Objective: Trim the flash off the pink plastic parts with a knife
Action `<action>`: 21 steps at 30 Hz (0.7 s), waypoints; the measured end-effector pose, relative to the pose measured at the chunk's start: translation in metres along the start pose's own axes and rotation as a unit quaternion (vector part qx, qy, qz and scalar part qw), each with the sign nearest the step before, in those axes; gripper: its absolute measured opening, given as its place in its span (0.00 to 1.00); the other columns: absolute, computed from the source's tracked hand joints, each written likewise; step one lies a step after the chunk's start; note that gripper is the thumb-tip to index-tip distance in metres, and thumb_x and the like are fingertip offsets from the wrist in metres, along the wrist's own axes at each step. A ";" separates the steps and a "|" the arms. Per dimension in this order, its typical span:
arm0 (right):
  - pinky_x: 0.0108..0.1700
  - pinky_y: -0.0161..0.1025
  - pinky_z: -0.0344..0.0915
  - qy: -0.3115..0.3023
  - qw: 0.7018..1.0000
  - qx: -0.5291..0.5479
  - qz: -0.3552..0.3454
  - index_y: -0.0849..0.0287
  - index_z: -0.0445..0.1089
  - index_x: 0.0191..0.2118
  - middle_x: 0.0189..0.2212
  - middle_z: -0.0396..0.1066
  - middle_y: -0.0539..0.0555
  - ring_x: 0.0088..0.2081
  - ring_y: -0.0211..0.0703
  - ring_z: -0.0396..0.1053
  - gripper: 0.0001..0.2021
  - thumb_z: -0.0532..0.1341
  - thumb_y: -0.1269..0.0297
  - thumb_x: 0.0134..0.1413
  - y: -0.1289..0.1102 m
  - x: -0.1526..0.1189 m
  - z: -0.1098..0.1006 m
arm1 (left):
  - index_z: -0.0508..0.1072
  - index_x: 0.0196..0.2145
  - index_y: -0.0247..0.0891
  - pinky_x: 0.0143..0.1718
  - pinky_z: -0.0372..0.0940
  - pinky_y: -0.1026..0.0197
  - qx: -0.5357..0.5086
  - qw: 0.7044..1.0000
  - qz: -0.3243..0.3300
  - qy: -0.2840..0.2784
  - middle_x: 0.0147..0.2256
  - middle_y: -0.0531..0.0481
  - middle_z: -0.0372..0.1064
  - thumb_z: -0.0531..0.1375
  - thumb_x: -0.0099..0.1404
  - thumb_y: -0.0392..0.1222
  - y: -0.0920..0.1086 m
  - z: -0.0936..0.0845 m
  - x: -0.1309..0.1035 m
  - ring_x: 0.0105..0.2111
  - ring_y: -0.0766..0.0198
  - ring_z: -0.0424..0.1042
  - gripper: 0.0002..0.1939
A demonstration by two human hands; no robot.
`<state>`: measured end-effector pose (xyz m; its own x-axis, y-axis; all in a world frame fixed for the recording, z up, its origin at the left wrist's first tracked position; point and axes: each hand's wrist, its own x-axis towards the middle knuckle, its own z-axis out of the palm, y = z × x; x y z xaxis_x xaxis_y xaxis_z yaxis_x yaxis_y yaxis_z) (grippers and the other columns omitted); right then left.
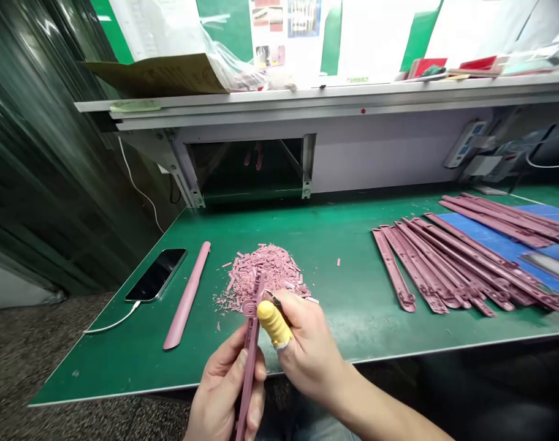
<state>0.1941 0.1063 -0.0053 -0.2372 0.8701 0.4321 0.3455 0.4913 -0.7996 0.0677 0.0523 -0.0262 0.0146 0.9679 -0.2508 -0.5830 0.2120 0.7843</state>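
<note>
Near the table's front edge, my left hand (228, 386) is closed around a long pink plastic strip (249, 373), which points up and away. My right hand (307, 343) is closed on a small blade tool (273, 298), with its tip against the strip's upper part. Yellow wrapping (273, 323) covers the right thumb. Behind both hands lies a heap of pink shavings (265, 266). One smooth pink piece (187, 297) rests left of the heap. The tool's handle is mostly hidden by my fingers.
Many pink strips (440, 263) lie at the right, some on a blue sheet (482, 233). A phone (156, 275) with a white cable (114, 324) is at the green table's (123, 361) left edge. A metal shelf (325, 98) spans the back.
</note>
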 end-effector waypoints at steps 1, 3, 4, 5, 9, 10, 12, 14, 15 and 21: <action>0.29 0.34 0.50 0.000 1.000 -0.003 0.007 0.57 0.57 0.26 0.23 0.58 0.46 0.25 0.34 0.55 0.18 0.50 0.53 0.66 0.000 -0.002 0.000 | 0.77 0.41 0.49 0.07 0.58 0.76 0.003 1.000 0.001 0.005 0.22 0.56 0.69 0.67 0.55 0.49 -0.001 0.001 0.000 0.09 0.77 0.61 0.14; 0.28 0.33 0.49 0.001 1.000 -0.008 0.017 0.57 0.56 0.26 0.22 0.58 0.46 0.25 0.34 0.55 0.19 0.50 0.52 0.66 0.000 -0.005 0.001 | 0.78 0.40 0.49 0.07 0.57 0.75 0.010 1.000 0.004 0.016 0.21 0.56 0.68 0.68 0.54 0.49 -0.001 0.002 -0.001 0.09 0.76 0.60 0.14; 0.28 0.33 0.49 0.003 1.000 -0.008 0.019 0.57 0.55 0.26 0.22 0.57 0.46 0.25 0.34 0.54 0.19 0.50 0.52 0.66 0.000 -0.006 0.001 | 0.78 0.40 0.50 0.07 0.57 0.75 0.012 1.000 0.007 0.022 0.21 0.56 0.68 0.68 0.53 0.50 -0.002 0.002 -0.001 0.09 0.76 0.60 0.15; 0.28 0.33 0.49 0.006 1.000 -0.007 0.020 0.57 0.55 0.26 0.22 0.57 0.46 0.25 0.34 0.54 0.20 0.49 0.51 0.66 0.000 -0.007 0.002 | 0.78 0.39 0.50 0.07 0.57 0.75 0.014 1.000 0.009 0.026 0.21 0.56 0.68 0.68 0.53 0.50 -0.002 0.002 -0.001 0.09 0.76 0.60 0.15; 0.28 0.33 0.48 0.014 1.000 0.006 0.013 0.58 0.55 0.25 0.22 0.56 0.45 0.24 0.34 0.54 0.21 0.48 0.50 0.67 -0.002 -0.006 0.004 | 0.78 0.40 0.48 0.07 0.56 0.76 0.018 0.999 0.010 0.043 0.21 0.56 0.68 0.69 0.52 0.50 -0.003 0.000 -0.002 0.08 0.76 0.60 0.16; 0.27 0.33 0.48 0.014 1.000 0.004 0.008 0.58 0.55 0.25 0.21 0.56 0.45 0.24 0.33 0.54 0.21 0.48 0.51 0.67 -0.002 -0.006 0.004 | 0.78 0.40 0.47 0.07 0.56 0.75 0.021 0.999 0.008 0.045 0.21 0.56 0.67 0.68 0.53 0.50 -0.003 -0.001 -0.002 0.09 0.76 0.60 0.16; 0.28 0.33 0.48 0.013 1.000 -0.011 -0.001 0.58 0.55 0.24 0.21 0.56 0.46 0.24 0.33 0.54 0.22 0.48 0.51 0.67 -0.001 -0.005 0.003 | 0.78 0.40 0.46 0.07 0.57 0.75 0.030 0.998 0.005 0.046 0.21 0.56 0.66 0.68 0.53 0.50 -0.003 -0.003 -0.002 0.09 0.76 0.60 0.16; 0.28 0.33 0.48 0.012 0.999 -0.035 -0.012 0.58 0.56 0.23 0.21 0.56 0.46 0.24 0.34 0.54 0.23 0.48 0.50 0.67 0.000 -0.005 0.002 | 0.78 0.40 0.45 0.07 0.57 0.75 0.039 0.998 0.006 0.049 0.21 0.56 0.66 0.68 0.54 0.50 -0.002 -0.004 -0.003 0.09 0.76 0.60 0.16; 0.28 0.33 0.49 0.011 0.999 -0.049 -0.018 0.58 0.56 0.23 0.21 0.57 0.47 0.24 0.34 0.54 0.23 0.48 0.50 0.67 0.000 -0.005 0.000 | 0.78 0.40 0.45 0.07 0.57 0.75 0.043 0.998 0.008 0.050 0.21 0.56 0.66 0.68 0.54 0.50 -0.002 -0.004 -0.003 0.09 0.76 0.60 0.15; 0.28 0.34 0.48 0.038 0.989 -0.141 -0.031 0.59 0.56 0.22 0.20 0.59 0.48 0.23 0.35 0.55 0.24 0.48 0.48 0.66 0.001 -0.004 -0.005 | 0.78 0.42 0.45 0.07 0.57 0.74 0.053 0.997 0.014 0.048 0.21 0.55 0.67 0.69 0.52 0.49 0.003 -0.004 -0.003 0.10 0.75 0.60 0.19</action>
<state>0.1998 0.1034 -0.0058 -0.2003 0.8330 0.5158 0.5737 0.5265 -0.6274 0.0629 0.0492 -0.0250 -0.0805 0.9575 -0.2769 -0.4935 0.2031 0.8457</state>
